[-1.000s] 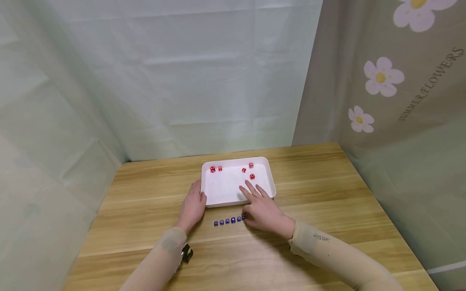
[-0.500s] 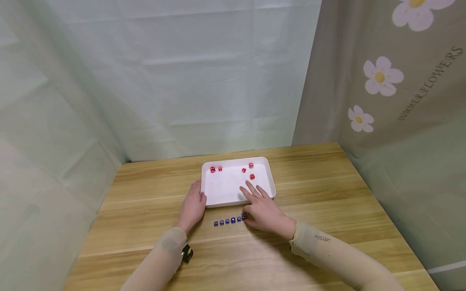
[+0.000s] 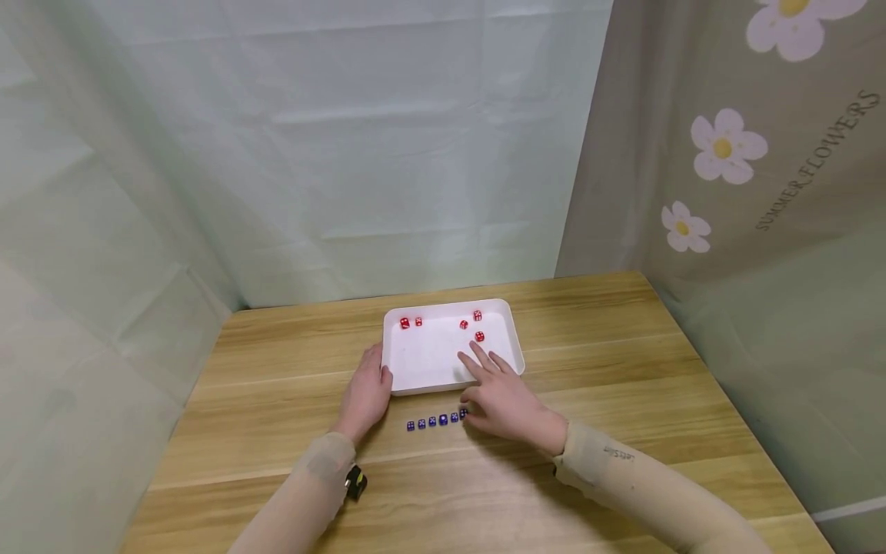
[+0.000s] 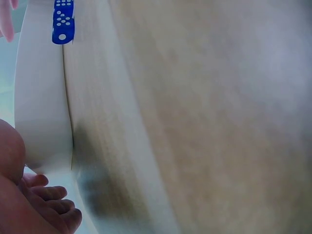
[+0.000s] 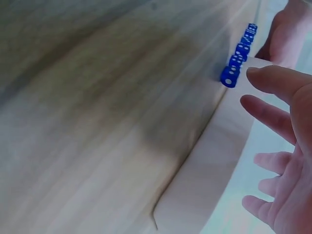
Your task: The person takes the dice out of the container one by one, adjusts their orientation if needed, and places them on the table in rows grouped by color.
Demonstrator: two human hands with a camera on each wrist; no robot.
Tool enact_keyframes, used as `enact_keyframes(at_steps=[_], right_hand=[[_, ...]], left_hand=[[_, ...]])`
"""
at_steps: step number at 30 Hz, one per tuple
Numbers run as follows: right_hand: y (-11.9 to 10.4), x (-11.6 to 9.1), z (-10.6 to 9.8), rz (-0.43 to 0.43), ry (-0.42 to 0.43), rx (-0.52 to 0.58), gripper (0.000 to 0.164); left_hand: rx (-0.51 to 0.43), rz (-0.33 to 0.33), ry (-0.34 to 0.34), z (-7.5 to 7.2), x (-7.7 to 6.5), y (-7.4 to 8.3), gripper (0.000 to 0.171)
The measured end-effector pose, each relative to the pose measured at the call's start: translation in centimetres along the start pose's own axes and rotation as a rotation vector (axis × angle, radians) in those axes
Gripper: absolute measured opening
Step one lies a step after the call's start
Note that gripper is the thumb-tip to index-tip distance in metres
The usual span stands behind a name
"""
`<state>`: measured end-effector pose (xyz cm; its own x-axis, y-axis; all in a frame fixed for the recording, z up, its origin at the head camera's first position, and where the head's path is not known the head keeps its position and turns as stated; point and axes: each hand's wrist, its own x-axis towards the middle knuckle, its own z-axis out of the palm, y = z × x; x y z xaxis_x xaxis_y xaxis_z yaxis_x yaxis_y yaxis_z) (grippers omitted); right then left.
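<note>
In the head view, my left hand (image 3: 365,392) rests along the left side of a shallow white tray (image 3: 422,389), its thumb at the near left corner. The left wrist view shows its fingers (image 4: 61,205) beside the tray's end. In front of the tray, several blue dice (image 3: 432,421) with white pips form a row on the table. My right hand (image 3: 505,404) hovers at the row's right end, thumb and index fingertip close to the last blue die (image 5: 229,77). From the right wrist, thumb and index stand apart with nothing between them. The other fingers spread over the tray's near rim.
Several red dice lie inside the tray: two at the back left, including one red die (image 3: 404,323), and others at the right, including another red die (image 3: 480,336). The wooden table (image 3: 277,346) meets hanging cloth (image 3: 401,154) at the back and sides.
My right hand has drawn very slightly right, away from the last blue die. The left hand, tray and dice stay where they were.
</note>
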<state>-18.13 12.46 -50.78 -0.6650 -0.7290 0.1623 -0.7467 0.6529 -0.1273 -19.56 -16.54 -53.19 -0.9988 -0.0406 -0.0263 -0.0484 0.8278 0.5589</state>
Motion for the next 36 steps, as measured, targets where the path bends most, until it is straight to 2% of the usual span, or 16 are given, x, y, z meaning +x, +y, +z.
enact_keyframes(at_steps=[5,11,19,30,36], right_hand=[[0.0,0.0,-0.8,0.018,0.005,0.07,0.023],[0.7,0.3,-1.6,0.055,0.052,0.133,0.02],[2.4,1.3,-2.2,0.156,0.109,0.138,0.018],[4.1,2.7,-2.5,0.333,0.067,0.15,0.024],[4.8,3.4,-2.2,0.382,0.048,0.137,0.027]], left_hand=[[-0.006,0.003,0.003,0.0,0.0,0.0,0.059],[-0.004,0.005,0.009,0.0,0.0,0.0,0.059],[-0.002,0.003,0.015,0.1,0.0,-0.1,0.059],[-0.012,0.015,0.016,0.1,0.0,-0.2,0.059],[-0.008,0.012,0.016,0.1,0.1,-0.2,0.059]])
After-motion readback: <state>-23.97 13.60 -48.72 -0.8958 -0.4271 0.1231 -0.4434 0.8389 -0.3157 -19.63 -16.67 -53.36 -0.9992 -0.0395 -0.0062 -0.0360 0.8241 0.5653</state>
